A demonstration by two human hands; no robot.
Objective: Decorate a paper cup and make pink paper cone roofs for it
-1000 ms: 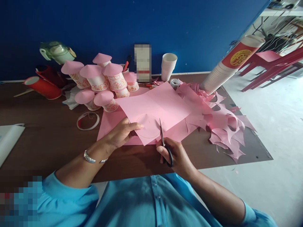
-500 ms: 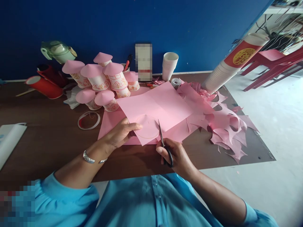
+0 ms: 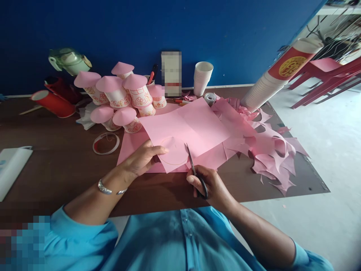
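My left hand (image 3: 146, 156) pinches the left edge of a pink paper sheet (image 3: 194, 124), thumb on top and fingers underneath. A circle is drawn in thin line on the sheet's near corner, just right of my thumb. My right hand (image 3: 210, 182) is closed around the black handles of a pair of scissors (image 3: 191, 160). Their blades point away from me and lie at the paper's near edge, beside the right side of the drawn circle. More pink paper (image 3: 129, 145) lies flat on the table under the held sheet.
Cone-roofed paper cups (image 3: 115, 94) cluster at back left, near a tape roll (image 3: 106, 143) and a red cup (image 3: 53, 103). White cups (image 3: 202, 77) stand by the blue wall. Pink offcuts (image 3: 273, 150) and a long cup stack (image 3: 265, 88) occupy the right side.
The held sheet's near corner and the scissor tips have shifted slightly left. Both hands keep their grips.
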